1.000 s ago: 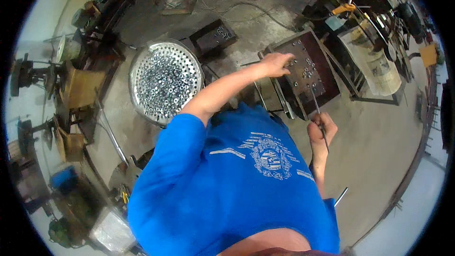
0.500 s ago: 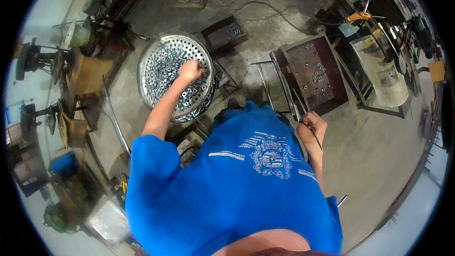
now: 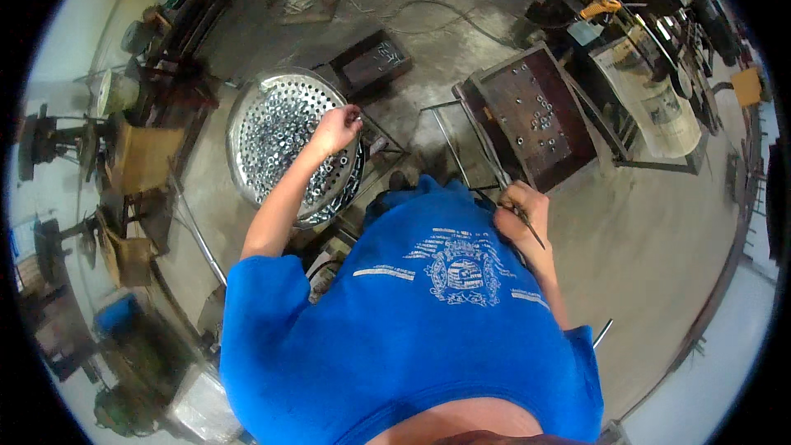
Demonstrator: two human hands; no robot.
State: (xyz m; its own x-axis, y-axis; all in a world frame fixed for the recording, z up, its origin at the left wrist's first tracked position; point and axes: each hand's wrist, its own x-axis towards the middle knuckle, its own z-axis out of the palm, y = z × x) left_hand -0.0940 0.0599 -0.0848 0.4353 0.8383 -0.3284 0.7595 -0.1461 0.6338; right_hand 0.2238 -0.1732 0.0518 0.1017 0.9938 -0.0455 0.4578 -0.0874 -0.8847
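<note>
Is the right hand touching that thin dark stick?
Touching: the head view shows the right hand wrapped around the thin dark stick, its end sticking out.

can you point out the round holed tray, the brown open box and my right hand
Round holed tray (image 3: 300, 87): head view, bare upper part of its holed surface.
Brown open box (image 3: 564, 105): head view, its right inner wall.
Right hand (image 3: 530, 207): head view, the middle of the hand.
</note>
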